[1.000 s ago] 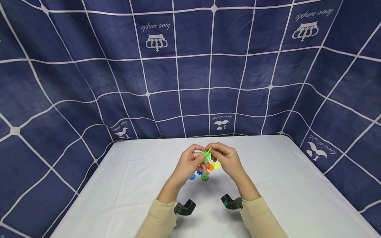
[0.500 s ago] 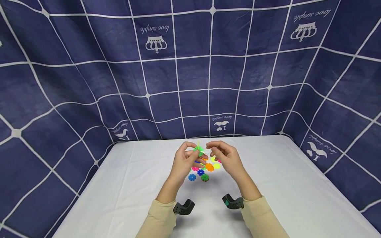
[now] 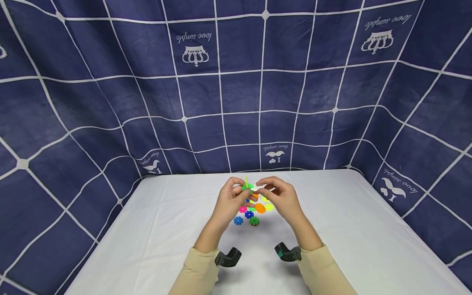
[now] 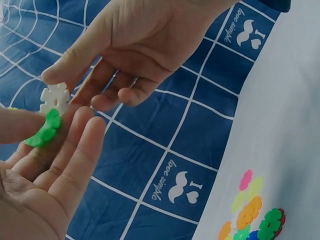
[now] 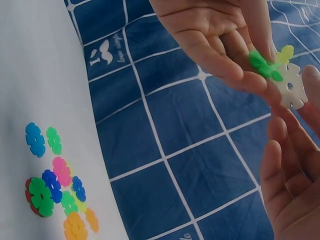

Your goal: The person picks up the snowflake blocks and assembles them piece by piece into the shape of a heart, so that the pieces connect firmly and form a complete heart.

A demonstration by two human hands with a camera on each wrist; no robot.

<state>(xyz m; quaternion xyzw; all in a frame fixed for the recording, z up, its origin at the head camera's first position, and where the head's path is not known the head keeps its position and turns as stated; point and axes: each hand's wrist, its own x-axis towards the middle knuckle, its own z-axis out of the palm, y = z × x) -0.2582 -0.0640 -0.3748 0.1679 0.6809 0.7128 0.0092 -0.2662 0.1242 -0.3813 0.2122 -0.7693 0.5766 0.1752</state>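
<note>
My left hand [image 3: 230, 200] pinches a green notched disc [image 4: 46, 131] between thumb and fingers, above the table. A yellow disc [image 3: 246, 180] stands up from the green one, seen nearly edge-on. My right hand [image 3: 278, 194] pinches a white notched disc [image 5: 292, 87] by its edge. In the right wrist view the white disc meets the green one at its rim, beside the yellow disc. Both hands are close together, fingertips almost meeting around the joined pieces.
Below the hands, several loose notched discs lie on the white table [image 3: 147, 246]: a light blue disc [image 3: 238, 221], a dark green disc [image 3: 254, 221] over a red one, an orange disc [image 3: 260, 208] and a pink disc [image 5: 62, 171]. A blue checked curtain [image 3: 239, 90] surrounds the table.
A second ago both hands were at the green and yellow discs. The right hand then moved off the yellow disc, and now brings the white disc against the green one.
</note>
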